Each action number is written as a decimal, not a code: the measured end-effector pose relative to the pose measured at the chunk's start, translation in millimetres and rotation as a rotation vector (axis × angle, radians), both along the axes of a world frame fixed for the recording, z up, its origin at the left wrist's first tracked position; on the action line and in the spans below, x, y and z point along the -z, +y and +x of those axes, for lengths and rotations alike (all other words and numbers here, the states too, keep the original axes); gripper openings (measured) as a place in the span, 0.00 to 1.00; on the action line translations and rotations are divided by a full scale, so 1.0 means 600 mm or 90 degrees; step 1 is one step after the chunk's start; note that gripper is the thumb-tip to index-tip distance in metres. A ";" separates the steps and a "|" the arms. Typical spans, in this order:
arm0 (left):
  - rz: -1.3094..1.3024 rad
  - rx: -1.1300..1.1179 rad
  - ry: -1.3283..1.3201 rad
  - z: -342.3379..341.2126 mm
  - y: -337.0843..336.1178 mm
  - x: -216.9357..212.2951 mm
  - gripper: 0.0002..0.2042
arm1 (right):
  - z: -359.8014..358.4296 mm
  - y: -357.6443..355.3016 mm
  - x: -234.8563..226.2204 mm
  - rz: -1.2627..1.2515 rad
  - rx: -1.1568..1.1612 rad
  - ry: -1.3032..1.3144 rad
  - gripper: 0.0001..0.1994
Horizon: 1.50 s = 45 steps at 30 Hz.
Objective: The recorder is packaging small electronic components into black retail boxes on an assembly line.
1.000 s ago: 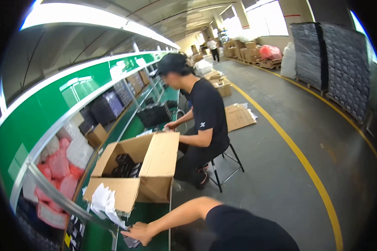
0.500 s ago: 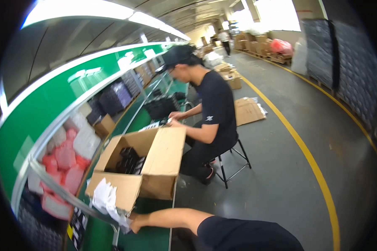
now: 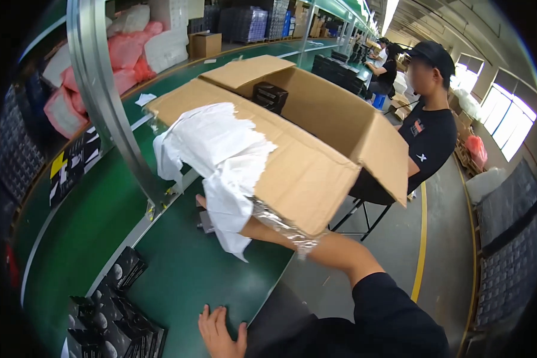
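Note:
My left hand (image 3: 222, 334) rests palm down at the near edge of the green workbench (image 3: 185, 280), fingers apart, holding nothing. To its left stand several small black boxes (image 3: 116, 316). My right arm (image 3: 334, 253) reaches leftward under the flap of a large open cardboard carton (image 3: 304, 173). Torn white paper (image 3: 221, 149) hangs from that flap and covers most of my right hand (image 3: 201, 201); only a bit of it shows. Beside that hand is a small grey-black object (image 3: 205, 222), partly hidden. Inside the carton a black box (image 3: 270, 96) is visible.
A metal post (image 3: 101, 101) rises from the bench left of the carton. Beyond the carton a co-worker in a black cap and shirt (image 3: 429, 131) sits on a stool. Pink and white wrapped bundles (image 3: 128, 53) lie behind the post. Black crates (image 3: 338, 74) stand farther along the bench.
The view has turned, and the carton appears larger and closer. My left hand has come into view. My right hand, earlier visible at the flap's paper, is now mostly behind it.

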<state>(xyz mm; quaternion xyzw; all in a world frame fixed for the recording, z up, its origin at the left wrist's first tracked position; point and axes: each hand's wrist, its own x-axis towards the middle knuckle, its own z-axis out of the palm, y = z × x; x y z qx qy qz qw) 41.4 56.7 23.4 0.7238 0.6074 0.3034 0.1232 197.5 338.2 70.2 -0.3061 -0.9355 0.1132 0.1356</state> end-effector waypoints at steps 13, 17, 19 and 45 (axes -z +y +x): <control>-0.003 -0.017 -0.083 -0.014 -0.010 0.011 0.31 | -0.011 -0.139 0.058 0.130 0.018 0.200 0.32; 0.102 -0.099 -0.224 -0.023 -0.013 0.008 0.37 | -0.069 -0.239 0.068 0.122 -0.029 0.099 0.42; 0.120 -0.130 -0.193 -0.036 -0.015 0.007 0.41 | -0.072 -0.239 0.047 0.043 -0.112 0.150 0.45; 0.077 0.004 0.036 -0.120 0.083 -0.016 0.35 | -0.023 -0.205 0.098 -0.760 0.021 0.470 0.26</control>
